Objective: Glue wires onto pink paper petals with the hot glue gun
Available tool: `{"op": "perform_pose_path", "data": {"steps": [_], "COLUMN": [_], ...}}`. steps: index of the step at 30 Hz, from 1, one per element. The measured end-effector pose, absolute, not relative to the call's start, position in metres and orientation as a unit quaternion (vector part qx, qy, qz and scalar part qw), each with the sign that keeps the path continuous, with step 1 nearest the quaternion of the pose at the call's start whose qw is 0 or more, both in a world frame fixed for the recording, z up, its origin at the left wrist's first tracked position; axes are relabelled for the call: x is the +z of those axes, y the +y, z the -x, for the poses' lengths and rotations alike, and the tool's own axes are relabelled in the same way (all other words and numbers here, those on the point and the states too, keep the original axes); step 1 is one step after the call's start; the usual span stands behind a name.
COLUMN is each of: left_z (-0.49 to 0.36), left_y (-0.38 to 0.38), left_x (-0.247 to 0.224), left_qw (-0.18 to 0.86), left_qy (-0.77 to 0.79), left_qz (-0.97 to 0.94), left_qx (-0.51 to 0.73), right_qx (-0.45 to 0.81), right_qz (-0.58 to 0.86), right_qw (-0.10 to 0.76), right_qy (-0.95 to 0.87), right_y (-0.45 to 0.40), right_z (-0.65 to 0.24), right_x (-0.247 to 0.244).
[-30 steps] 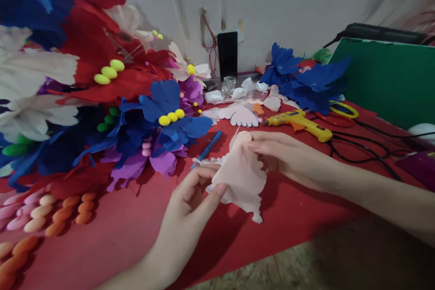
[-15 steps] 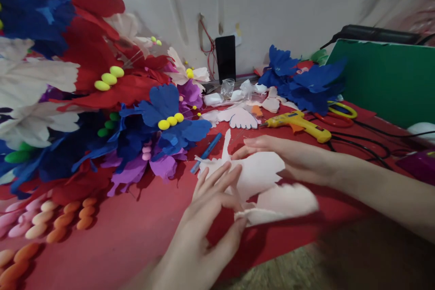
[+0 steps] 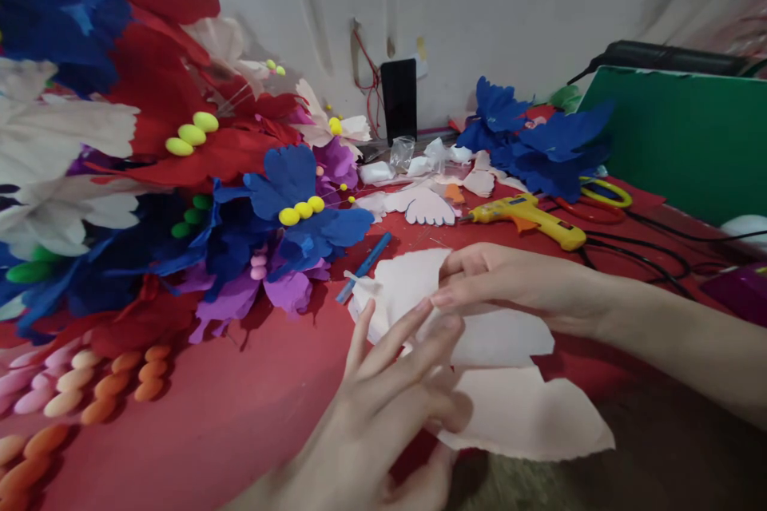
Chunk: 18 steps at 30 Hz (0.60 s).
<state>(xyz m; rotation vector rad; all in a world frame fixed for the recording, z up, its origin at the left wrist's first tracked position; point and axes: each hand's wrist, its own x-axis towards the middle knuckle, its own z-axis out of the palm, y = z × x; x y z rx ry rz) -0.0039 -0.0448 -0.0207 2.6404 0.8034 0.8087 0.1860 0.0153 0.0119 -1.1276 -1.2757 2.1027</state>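
Several pale pink crepe-paper petals lie layered between my hands near the table's front edge, the lowest jutting past it. My left hand reaches over them from below; its long fingers are spread on the paper, while the index fingertip and thumb close around the near petal's edge. My right hand comes in from the right, thumb and fingertips pinching the upper petal. Behind the paper's left end lies a blue pen. Part of the stack is hidden under my left fingers.
Blue, red, white and purple paper flowers crowd the left side. Orange and pink oval beads lie at front left. A yellow glue gun, yellow-handled scissors and cables are at right. A phone leans on the wall.
The petals have fanned out and shifted right and toward me, and the upper one has opened flatter. My right hand now pinches it, and my left hand has slid slightly right.
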Motion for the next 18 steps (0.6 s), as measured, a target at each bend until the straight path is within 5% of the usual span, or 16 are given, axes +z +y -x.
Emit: {"op": "perform_pose_path", "data": {"steps": [9, 18], "left_z": [0.005, 0.006], "left_y": [-0.048, -0.061], "left_x": [-0.019, -0.025], "left_qw": [0.166, 0.231], "left_qy": [0.243, 0.251], "left_qz": [-0.885, -0.908], "left_qx": [0.361, 0.245], "right_qx": [0.699, 0.636], "right_qz": [0.448, 0.491], "right_qw": [0.302, 0.383], "right_qy": [-0.468, -0.454], "right_y": [0.017, 0.040], "right_z": [-0.189, -0.201], "right_x": [0.016, 0.014]}}
